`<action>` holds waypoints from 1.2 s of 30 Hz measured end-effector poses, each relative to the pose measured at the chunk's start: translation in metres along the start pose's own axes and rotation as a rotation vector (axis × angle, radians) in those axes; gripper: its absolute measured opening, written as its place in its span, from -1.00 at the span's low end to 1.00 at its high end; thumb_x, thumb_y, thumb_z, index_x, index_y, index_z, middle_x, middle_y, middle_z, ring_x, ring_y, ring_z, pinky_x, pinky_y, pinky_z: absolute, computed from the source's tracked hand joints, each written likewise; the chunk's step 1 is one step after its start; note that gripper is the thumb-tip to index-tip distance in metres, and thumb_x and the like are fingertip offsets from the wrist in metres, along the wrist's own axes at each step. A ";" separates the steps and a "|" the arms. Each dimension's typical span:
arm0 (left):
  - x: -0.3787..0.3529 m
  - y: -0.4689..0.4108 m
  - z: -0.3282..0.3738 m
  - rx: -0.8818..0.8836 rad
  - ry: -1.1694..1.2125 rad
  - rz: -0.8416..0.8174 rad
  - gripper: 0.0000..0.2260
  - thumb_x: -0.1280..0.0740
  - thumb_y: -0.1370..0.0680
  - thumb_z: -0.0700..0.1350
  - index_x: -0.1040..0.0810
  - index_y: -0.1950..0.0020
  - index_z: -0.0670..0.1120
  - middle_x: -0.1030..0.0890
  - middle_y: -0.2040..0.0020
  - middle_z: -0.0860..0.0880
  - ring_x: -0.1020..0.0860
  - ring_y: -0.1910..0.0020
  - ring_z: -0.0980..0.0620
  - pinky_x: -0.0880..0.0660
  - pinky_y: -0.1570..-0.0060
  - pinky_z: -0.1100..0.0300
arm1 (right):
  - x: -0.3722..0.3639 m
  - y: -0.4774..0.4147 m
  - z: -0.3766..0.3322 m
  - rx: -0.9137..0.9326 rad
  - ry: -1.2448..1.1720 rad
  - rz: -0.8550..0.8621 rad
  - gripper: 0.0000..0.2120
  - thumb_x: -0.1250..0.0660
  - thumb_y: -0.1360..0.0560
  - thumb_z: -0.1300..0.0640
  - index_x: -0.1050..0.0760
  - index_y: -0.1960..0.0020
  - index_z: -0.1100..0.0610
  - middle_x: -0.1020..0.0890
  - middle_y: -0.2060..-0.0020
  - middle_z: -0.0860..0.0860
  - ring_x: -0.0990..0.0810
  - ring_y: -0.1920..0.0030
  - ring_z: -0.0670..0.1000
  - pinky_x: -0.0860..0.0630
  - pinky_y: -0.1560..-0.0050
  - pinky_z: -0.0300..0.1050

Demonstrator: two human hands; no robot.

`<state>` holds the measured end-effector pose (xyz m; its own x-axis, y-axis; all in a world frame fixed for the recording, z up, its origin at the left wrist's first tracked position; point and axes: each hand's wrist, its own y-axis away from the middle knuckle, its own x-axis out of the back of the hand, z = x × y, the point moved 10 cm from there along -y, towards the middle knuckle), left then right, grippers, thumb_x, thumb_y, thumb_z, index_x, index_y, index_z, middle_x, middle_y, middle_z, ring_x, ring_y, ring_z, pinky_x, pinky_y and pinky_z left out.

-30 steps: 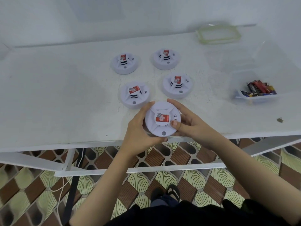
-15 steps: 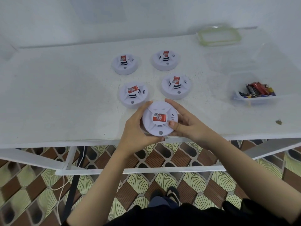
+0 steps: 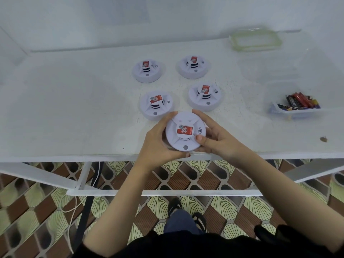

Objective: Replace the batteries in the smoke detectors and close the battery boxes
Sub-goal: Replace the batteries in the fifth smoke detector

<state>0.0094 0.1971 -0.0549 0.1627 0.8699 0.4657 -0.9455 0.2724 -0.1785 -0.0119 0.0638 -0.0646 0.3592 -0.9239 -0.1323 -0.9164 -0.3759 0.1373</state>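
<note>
Left hand [image 3: 158, 144] and right hand [image 3: 217, 141], fingers curled, grip opposite rims of a round white plastic smoke detector [image 3: 185, 144] with a red rectangular label, at the matte white table [image 3: 74, 112] edge. Four matching detectors [image 3: 156, 108] lie just beyond the fingertips. Cylindrical batteries [image 3: 297, 103] sit in a clear tub well right of the right hand.

White table [image 3: 74, 108], white wall [image 3: 93, 19], patterned floor [image 3: 37, 211]

The only view comes from the person's head, wide and tipped forward and down, close above the left hand [image 3: 158, 146] and right hand [image 3: 219, 144] at the table's [image 3: 74, 108] near edge, reaching the wall [image 3: 55, 19] and the floor [image 3: 186, 175] beneath.
</note>
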 end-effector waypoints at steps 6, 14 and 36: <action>-0.001 -0.001 -0.002 -0.004 0.005 -0.011 -0.11 -0.66 -0.14 -0.02 -0.35 -0.41 0.06 -0.53 -0.26 0.13 -0.51 -0.26 0.15 -0.53 -0.16 0.23 | -0.001 0.000 0.000 -0.002 0.000 0.006 -0.44 -0.28 -0.50 0.20 -0.21 -0.38 -0.19 -0.53 -0.22 -0.02 -0.56 -0.20 -0.04 -0.57 -0.02 -0.16; -0.001 -0.001 -0.002 -0.006 -0.007 -0.021 -0.11 -0.65 -0.15 0.03 -0.33 -0.40 0.12 -0.52 -0.28 0.13 -0.49 -0.27 0.15 -0.53 -0.17 0.25 | -0.001 0.001 -0.002 0.008 0.024 0.012 -0.45 -0.24 -0.53 0.26 -0.20 -0.40 -0.17 -0.53 -0.22 -0.03 -0.56 -0.20 -0.07 -0.56 0.01 -0.20; 0.112 -0.048 -0.002 0.044 0.130 0.111 -0.21 -0.66 -0.12 -0.18 -0.46 -0.31 0.01 -0.62 -0.16 0.15 -0.56 -0.19 0.17 -0.48 -0.10 0.35 | -0.037 -0.114 -0.098 0.178 0.781 -0.122 -0.19 -0.55 -0.27 -0.05 -0.24 -0.43 -0.17 -0.44 -0.24 -0.21 -0.46 -0.09 -0.18 -0.41 0.03 -0.38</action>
<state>0.0736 0.2823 0.0043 0.0897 0.9403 0.3283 -0.9706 0.1564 -0.1830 0.0966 0.1338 0.0210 0.4177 -0.6853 0.5965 -0.8535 -0.5211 -0.0010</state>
